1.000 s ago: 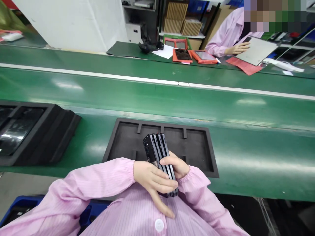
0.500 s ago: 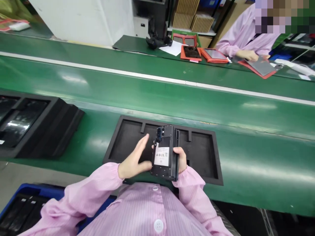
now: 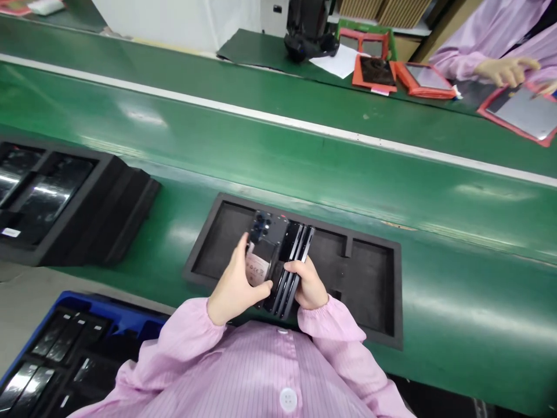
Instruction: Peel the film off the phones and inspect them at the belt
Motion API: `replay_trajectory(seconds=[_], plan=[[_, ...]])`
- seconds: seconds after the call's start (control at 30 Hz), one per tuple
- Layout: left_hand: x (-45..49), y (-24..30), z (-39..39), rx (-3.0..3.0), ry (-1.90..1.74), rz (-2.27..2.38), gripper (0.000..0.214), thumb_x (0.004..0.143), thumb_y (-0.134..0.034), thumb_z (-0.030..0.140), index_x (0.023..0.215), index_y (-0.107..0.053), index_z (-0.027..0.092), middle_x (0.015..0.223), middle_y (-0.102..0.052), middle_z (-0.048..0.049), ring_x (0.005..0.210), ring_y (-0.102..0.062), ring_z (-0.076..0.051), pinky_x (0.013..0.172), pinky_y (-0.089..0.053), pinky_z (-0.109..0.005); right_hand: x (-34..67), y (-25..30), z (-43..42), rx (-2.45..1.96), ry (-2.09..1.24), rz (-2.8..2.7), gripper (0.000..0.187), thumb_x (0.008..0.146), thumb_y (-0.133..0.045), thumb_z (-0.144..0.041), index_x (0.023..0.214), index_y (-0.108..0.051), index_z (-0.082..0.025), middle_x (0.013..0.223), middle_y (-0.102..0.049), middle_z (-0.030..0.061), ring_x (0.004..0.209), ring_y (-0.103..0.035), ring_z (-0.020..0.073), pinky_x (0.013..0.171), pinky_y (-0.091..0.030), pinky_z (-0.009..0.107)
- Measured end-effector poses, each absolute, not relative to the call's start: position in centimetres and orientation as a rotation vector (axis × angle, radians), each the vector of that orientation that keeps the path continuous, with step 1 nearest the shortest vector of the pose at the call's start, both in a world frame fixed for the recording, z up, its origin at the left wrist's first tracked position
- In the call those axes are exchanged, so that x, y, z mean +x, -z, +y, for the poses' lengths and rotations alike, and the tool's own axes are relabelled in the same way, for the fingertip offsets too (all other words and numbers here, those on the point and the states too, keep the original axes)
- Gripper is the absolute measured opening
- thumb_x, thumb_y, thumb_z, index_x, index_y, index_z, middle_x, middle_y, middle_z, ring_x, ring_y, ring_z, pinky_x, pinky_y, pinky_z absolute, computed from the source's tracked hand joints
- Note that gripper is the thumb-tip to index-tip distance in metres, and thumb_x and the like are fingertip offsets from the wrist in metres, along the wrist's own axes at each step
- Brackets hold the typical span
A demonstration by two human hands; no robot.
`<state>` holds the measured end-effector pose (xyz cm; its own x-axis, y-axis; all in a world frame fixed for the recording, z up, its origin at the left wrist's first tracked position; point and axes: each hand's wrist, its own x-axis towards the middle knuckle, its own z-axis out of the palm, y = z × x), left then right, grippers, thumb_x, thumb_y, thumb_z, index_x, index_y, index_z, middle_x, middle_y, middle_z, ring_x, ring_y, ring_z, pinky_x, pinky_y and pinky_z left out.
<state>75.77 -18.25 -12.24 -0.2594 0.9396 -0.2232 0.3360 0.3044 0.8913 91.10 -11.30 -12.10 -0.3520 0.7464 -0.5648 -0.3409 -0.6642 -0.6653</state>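
My right hand [image 3: 308, 285] grips a stack of black phone back covers [image 3: 292, 268] held on edge just above a black foam tray [image 3: 374, 302]. My left hand [image 3: 237, 281] is closed on the front cover [image 3: 265, 244] of that stack, the one with a white label and camera holes, and has it tilted away from the others. The tray's compartments under my hands look bare. Both sleeves are pink.
A stack of black foam trays with glossy parts [image 3: 56, 203] lies at the left. A blue bin of dark parts [image 3: 65, 348] sits at the lower left. Beyond the green conveyor belt [image 3: 304, 157], another person's hands [image 3: 505, 69] handle tablets in red cases [image 3: 422, 78].
My left hand went from lying across the stack, to open beside it, to gripping the front cover and peeling it leftward. The camera tilted down and the stack moved over the tray.
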Motion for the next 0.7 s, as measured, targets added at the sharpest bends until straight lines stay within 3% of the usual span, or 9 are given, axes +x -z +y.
replay_trajectory(seconds=[0.1, 0.27, 0.5, 0.63, 0.7], plan=[[73.7, 11.2, -17.8, 1.216, -0.844, 2.089, 0.111, 0.068, -0.069, 0.040, 0.157, -0.007, 0.012, 0.151, -0.037, -0.0221, 0.141, -0.039, -0.040, 0.112, -0.039, -0.053, 90.8, 12.1, -10.7, -1.194, -2.109, -0.559, 0.041, 0.051, -0.071, -0.020, 0.087, -0.052, -0.022, 0.071, -0.056, -0.0038, 0.063, -0.053, 0.0147, 0.059, -0.048, 0.029], [71.0, 12.1, -17.1, 1.204, -0.294, 2.350, 0.103, 0.076, -0.061, 0.046, 0.156, -0.009, 0.007, 0.136, -0.046, -0.0253, 0.121, -0.056, -0.045, 0.093, -0.052, -0.055, 88.8, 12.3, -9.9, -1.260, -2.076, -0.559, 0.039, 0.047, -0.069, -0.021, 0.081, -0.051, -0.021, 0.068, -0.054, -0.0050, 0.061, -0.051, 0.0132, 0.058, -0.048, 0.028], [70.7, 15.2, -17.9, 1.619, -0.561, 2.311, 0.086, 0.080, -0.060, 0.040, 0.150, -0.029, 0.002, 0.141, -0.038, -0.0259, 0.136, -0.041, -0.042, 0.112, -0.039, -0.056, 90.3, 10.6, -10.4, -1.352, -1.847, -0.671, 0.037, 0.055, -0.071, -0.019, 0.089, -0.057, -0.022, 0.078, -0.062, -0.0041, 0.075, -0.058, 0.0156, 0.070, -0.049, 0.028], [69.3, 15.1, -18.4, 1.781, -0.787, 2.371, 0.063, 0.089, -0.054, 0.042, 0.143, -0.044, 0.012, 0.147, -0.038, -0.0205, 0.144, -0.030, -0.037, 0.119, -0.029, -0.052, 95.8, 8.5, -10.3, -1.473, -1.640, -0.800, 0.043, 0.060, -0.077, -0.031, 0.101, -0.064, -0.020, 0.102, -0.071, 0.0043, 0.099, -0.063, 0.0245, 0.086, -0.050, 0.035], [68.0, 15.0, -18.7, 1.626, -0.782, 2.486, 0.066, 0.090, -0.053, 0.051, 0.144, -0.044, 0.013, 0.147, -0.040, -0.0203, 0.144, -0.032, -0.037, 0.119, -0.028, -0.053, 98.6, 8.1, -10.1, -1.518, -1.710, -0.744, 0.043, 0.064, -0.077, -0.037, 0.101, -0.067, -0.019, 0.103, -0.072, 0.0083, 0.102, -0.066, 0.0294, 0.085, -0.053, 0.039]])
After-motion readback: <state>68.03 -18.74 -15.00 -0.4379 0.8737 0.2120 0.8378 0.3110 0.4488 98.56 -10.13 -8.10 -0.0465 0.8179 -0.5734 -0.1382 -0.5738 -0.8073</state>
